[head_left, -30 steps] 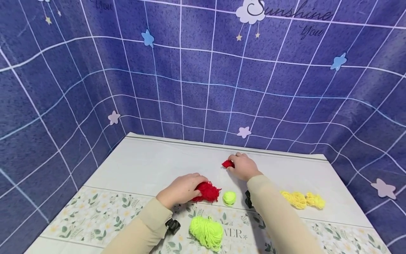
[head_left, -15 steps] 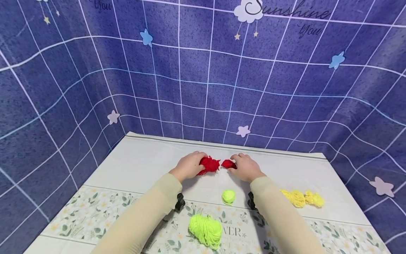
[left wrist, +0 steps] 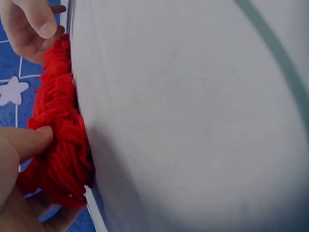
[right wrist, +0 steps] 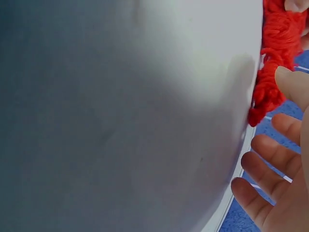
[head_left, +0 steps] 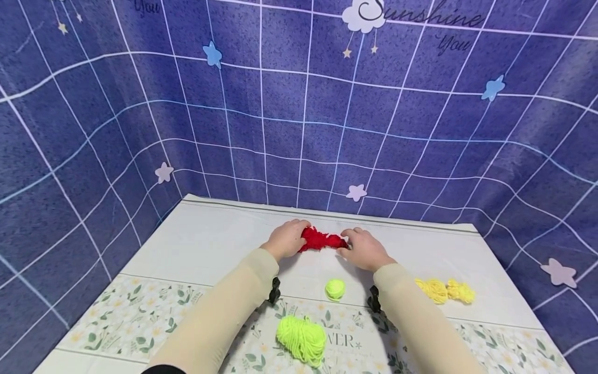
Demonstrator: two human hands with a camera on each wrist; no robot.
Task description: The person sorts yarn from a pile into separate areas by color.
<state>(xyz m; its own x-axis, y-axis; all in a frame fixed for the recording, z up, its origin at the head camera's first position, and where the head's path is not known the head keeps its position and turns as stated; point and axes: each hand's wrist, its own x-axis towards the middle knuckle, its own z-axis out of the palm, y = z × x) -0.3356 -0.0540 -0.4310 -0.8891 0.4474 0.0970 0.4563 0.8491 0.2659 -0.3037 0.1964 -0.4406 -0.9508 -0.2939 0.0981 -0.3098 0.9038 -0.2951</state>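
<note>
My left hand (head_left: 287,240) holds a larger bundle of red yarn (head_left: 314,239) at the back of the table, thumb on one side and fingers partly hidden behind it. Against the bundle's right end sits a smaller ball of red yarn (head_left: 335,241). My right hand (head_left: 365,250) is at that ball's right side. In the right wrist view its thumb (right wrist: 288,82) touches or nearly touches the small ball (right wrist: 268,89), while the other fingers are spread apart below it.
A small neon-green yarn ball (head_left: 335,289) lies between the forearms, with a larger neon-green yarn bundle (head_left: 301,340) nearer the front. Two yellow yarn pieces (head_left: 435,291) sit end to end at the right. A blue gridded curtain (head_left: 280,130) rises behind the table (head_left: 224,239).
My left hand has carried the larger red bundle back and to the right until it met the small red ball. My right hand has stayed near the ball, its fingers loosening from it.
</note>
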